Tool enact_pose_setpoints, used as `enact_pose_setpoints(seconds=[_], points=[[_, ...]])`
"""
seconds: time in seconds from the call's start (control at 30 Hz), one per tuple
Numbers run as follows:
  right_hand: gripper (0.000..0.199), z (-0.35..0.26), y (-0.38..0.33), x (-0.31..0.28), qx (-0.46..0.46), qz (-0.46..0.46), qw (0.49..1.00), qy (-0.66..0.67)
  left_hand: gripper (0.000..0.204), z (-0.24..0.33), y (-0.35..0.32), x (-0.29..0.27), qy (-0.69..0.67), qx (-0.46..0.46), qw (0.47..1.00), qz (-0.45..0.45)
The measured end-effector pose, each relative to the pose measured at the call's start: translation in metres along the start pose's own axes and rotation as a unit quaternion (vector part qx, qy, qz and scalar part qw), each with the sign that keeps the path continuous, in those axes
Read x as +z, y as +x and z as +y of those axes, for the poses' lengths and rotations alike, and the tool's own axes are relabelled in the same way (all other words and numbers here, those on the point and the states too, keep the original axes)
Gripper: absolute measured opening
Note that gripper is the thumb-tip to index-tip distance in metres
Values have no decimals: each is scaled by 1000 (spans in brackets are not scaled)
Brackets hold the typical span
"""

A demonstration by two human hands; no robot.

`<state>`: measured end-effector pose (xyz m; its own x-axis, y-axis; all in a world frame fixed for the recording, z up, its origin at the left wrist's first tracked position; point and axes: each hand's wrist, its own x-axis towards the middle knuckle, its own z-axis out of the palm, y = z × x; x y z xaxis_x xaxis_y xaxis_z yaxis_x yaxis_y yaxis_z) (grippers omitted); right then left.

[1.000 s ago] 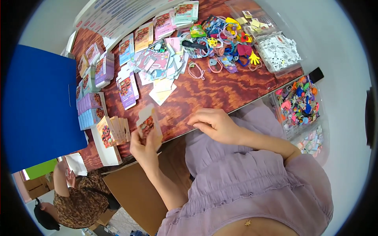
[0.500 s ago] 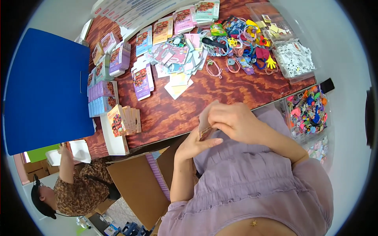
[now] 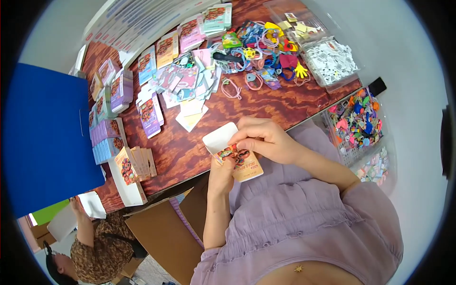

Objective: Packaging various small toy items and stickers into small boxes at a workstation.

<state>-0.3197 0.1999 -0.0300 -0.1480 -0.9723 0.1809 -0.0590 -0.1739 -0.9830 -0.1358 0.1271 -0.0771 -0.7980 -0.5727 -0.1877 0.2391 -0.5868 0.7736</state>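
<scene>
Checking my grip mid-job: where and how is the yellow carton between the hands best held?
Probably by its left edge, from the person's left, as the left hand does, thumb over the front: the yellow carton's white flap opens at the far end, beside the right hand's fingertips.

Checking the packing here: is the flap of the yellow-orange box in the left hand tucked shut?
No, the white flap sticks out open from the yellow-orange box in the left hand.
</scene>
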Motion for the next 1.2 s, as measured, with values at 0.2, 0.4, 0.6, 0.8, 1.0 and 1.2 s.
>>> enact_pose_setpoints(seconds=[0.2,0.4,0.6,0.8,1.0,1.2], points=[[19,11,-9,8,14,147,989,16,41,-1,-7,17,150,83,976,132],[21,13,-12,-10,53,114,988,94,45,16,-12,35,402,189,886,131],[15,-1,-13,-14,44,86,991,88,45,24,-13,28,452,136,880,53],[12,12,-16,-18,-46,58,997,-24,48,23,-9,28,340,109,930,83],[10,16,-19,-14,119,70,988,69,50,22,-8,26,398,65,914,53],[7,19,-15,-24,150,60,982,99,51,22,-8,28,386,41,921,39]])
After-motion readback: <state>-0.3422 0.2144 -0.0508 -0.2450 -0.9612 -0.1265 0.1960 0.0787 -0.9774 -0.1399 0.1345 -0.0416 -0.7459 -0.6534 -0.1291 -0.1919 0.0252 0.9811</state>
